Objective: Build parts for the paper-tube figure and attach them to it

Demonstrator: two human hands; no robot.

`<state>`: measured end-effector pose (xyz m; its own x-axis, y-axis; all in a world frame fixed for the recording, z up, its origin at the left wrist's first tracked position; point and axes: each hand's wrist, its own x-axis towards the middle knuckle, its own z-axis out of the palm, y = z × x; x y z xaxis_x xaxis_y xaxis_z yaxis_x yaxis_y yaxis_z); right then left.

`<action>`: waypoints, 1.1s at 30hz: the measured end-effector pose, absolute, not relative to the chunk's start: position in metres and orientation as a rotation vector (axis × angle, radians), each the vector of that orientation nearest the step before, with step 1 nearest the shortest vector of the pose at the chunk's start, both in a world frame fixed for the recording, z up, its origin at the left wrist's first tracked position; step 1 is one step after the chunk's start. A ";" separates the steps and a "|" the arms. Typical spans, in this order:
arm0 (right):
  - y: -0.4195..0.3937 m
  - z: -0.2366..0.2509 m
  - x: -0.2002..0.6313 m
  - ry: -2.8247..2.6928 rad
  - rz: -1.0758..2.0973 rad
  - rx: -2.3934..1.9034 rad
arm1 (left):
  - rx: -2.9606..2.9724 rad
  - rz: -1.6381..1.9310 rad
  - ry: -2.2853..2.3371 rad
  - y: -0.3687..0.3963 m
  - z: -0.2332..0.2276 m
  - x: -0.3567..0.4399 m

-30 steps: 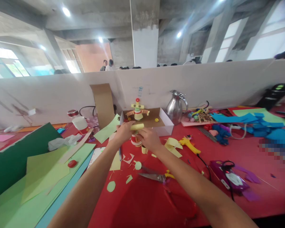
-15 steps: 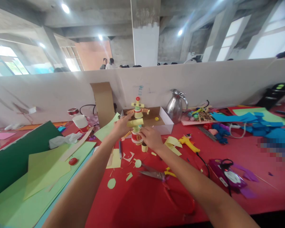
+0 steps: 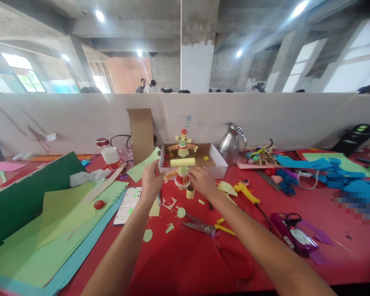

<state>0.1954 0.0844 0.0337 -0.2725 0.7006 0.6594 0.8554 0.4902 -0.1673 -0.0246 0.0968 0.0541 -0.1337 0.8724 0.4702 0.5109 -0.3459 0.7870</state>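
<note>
In front of me stands a small paper figure [image 3: 182,181] with a red and white body, a pleated arm on its left side and a yellow paper tube [image 3: 182,162] across its top. My right hand [image 3: 204,181] has its fingers closed at the figure's right side, below the tube. My left hand [image 3: 152,180] is just left of the figure, apart from it, with thumb and forefinger spread and nothing visible between them. A similar finished-looking figure [image 3: 183,148] with a red ball on top and two pleated arms is behind. A short paper ring [image 3: 190,192] sits by the front figure's base.
An open cardboard box [image 3: 218,162] and a steel jug [image 3: 231,144] stand behind. Scissors [image 3: 203,227] and paper scraps lie nearer me. To the right are a yellow glue gun [image 3: 246,192] and a purple device [image 3: 292,232]; left, a phone [image 3: 128,207] and green sheets [image 3: 64,238].
My left hand has come off the yellow tube and moved left and down. My right hand stays at the figure's side. The view has shifted slightly, bringing the phone into sight.
</note>
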 end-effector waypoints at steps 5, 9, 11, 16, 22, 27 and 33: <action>0.084 0.033 0.196 -2.055 -0.288 -1.271 | 1.945 1.468 1.616 0.079 0.051 -0.003; 0.082 0.032 0.192 -2.037 -0.295 -1.254 | 2.035 1.424 1.764 0.076 0.060 0.008; 0.081 0.033 0.192 -2.004 -0.302 -1.244 | 2.021 1.402 1.825 0.078 0.062 0.011; 0.087 0.050 0.200 -1.866 -0.344 -1.221 | 2.081 1.410 1.857 0.089 0.068 0.012; 0.108 0.057 0.203 -1.819 -0.195 -1.110 | 2.245 1.416 1.767 0.103 0.082 0.009; 0.110 0.031 0.196 -1.768 -0.104 -1.115 | 2.334 1.367 1.723 0.103 0.074 0.010; 0.115 0.033 0.199 -1.742 -0.058 -1.091 | 2.242 1.353 1.686 0.103 0.070 0.015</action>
<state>0.1986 0.1150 0.0334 -0.0535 0.6340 0.7715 0.6840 0.5862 -0.4343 0.0145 0.1031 0.0700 0.0368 0.7912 0.6105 0.7675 -0.4136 0.4898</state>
